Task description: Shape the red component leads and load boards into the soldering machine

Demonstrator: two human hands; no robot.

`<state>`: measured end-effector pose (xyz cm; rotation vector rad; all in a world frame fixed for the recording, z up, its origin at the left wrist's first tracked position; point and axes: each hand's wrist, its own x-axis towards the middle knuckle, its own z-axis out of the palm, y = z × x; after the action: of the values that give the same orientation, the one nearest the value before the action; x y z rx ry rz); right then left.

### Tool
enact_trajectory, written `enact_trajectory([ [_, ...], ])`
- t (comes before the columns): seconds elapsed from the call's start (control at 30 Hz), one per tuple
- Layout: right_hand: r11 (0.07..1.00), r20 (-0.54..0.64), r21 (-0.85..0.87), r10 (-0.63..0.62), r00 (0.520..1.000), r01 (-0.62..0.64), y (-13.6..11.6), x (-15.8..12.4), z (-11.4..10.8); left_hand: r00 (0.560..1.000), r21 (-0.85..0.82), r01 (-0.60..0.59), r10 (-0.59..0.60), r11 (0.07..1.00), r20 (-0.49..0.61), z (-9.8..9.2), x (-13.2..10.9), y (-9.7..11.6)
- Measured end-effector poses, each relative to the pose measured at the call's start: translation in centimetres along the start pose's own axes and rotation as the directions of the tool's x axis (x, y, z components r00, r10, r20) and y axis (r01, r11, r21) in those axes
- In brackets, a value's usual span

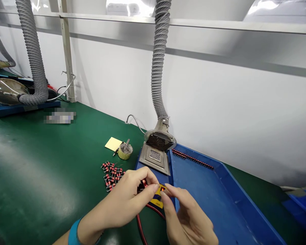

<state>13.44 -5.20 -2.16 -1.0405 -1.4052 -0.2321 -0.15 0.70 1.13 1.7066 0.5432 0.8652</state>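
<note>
My left hand [129, 199] is closed, with thumb and index tip pinched together. Small red-and-black wire-wound coils [143, 184] show in the gap between its fingers. Close beside it, my right hand [186, 214] has thumb and index finger pinched; whatever lies between these tips is too small to make out. Just behind the fingertips is a yellow panel [156, 203] with an orange-lit spot, partly covered by the hands. Beyond stands a blue-cased heating unit with a metal top plate [143, 157] and a square silvery, rough middle [155, 155].
A loose pile of coils [111, 175] lies left of the unit. Behind are a yellow tub [124, 151], a pen [116, 150] and yellow paper [113, 144]. A fume hose [159, 64] hangs over the unit. The blue tray [201, 190] holds a coil row [192, 158]. A red cable [140, 228] runs below.
</note>
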Motion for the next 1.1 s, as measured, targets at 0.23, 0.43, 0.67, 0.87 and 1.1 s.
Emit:
enact_trajectory([
  [0.23, 0.9, -0.012, -0.308, -0.329, 0.944, 0.31, -0.1, 0.5, 0.3, 1.0, 0.038, 0.007, -0.007, 0.999, -0.013, 0.0, 0.2, 0.1],
  [0.43, 0.992, 0.398, 0.126, -0.038, 0.916, -0.014, -0.4, 1.1, -1.5, 1.0, -0.015, 0.003, -0.003, 1.0, -0.002, -0.1, 0.2, -0.1],
  [0.67, 0.996, 0.268, -0.05, -0.055, 0.962, 0.071, 0.2, 0.9, -2.1, 0.997, 0.112, -0.043, 0.035, 0.993, 0.074, -0.2, -0.1, -0.3],
  [0.87, 0.887, 0.315, 0.164, 0.368, 0.875, -0.432, 0.0, 0.8, -1.4, 0.933, 0.394, -0.36, 0.333, 0.846, 0.137, 0.2, -0.1, -0.9],
  [1.1, 0.95, 0.198, 0.2, 0.199, 0.96, -0.238, -0.1, 0.8, -2.0, 0.93, 0.391, -0.355, 0.365, 0.849, 0.052, 0.2, -0.3, -0.5],
])
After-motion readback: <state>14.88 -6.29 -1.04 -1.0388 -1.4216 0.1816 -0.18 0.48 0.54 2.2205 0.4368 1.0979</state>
